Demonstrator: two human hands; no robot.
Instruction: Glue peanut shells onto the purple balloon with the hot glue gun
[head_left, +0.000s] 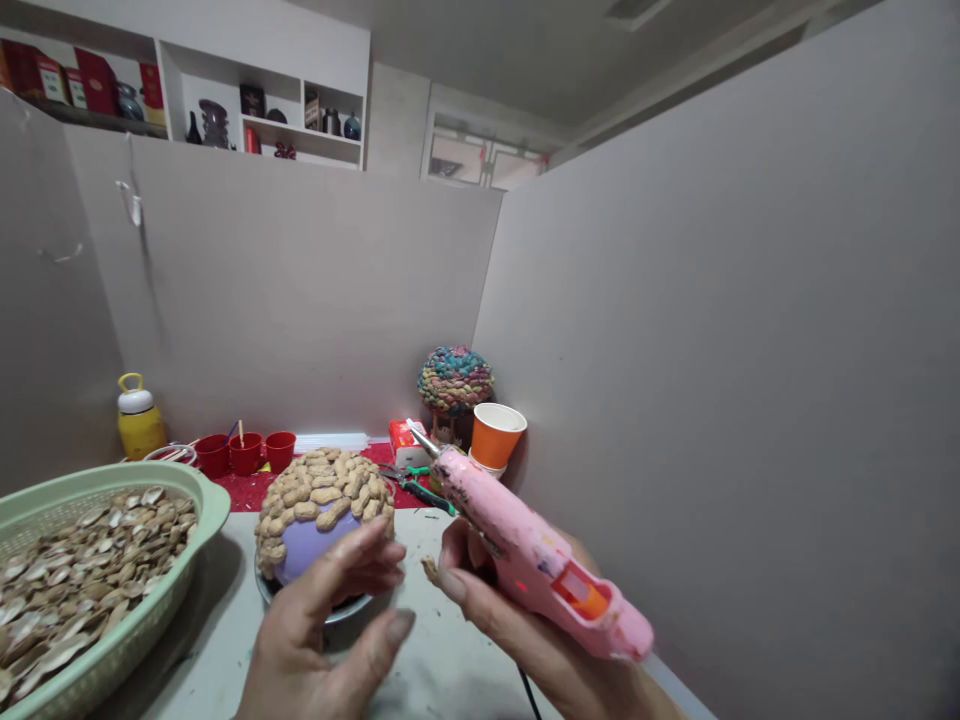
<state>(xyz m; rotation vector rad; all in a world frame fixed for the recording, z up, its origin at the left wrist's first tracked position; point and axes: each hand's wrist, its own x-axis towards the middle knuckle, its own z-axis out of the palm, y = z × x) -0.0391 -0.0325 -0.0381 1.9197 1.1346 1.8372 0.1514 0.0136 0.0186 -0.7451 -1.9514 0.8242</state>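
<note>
My right hand [510, 610] is wrapped round a pink hot glue gun [517, 520], its metal nozzle pointing up and left. Between that hand's thumb and finger a small brown piece [430, 570], perhaps peanut shell, sticks out. My left hand [330, 630] is open, fingers apart, with nothing in it. Just beyond it sits a purple balloon [311, 545], its top and sides covered with peanut shells [326, 485]. The balloon rests in a round metal-looking bowl [264, 590]. My left fingers overlap the balloon's lower right, and I cannot tell whether they touch it.
At left stands a green basket [214, 500] of shells [97, 560]. Behind are red cups [245, 455], a yellow bottle [141, 430], pliers [427, 495], orange paper cups [496, 440] and a colourful tree-like craft [455, 382]. Grey partitions [712, 350] enclose the table.
</note>
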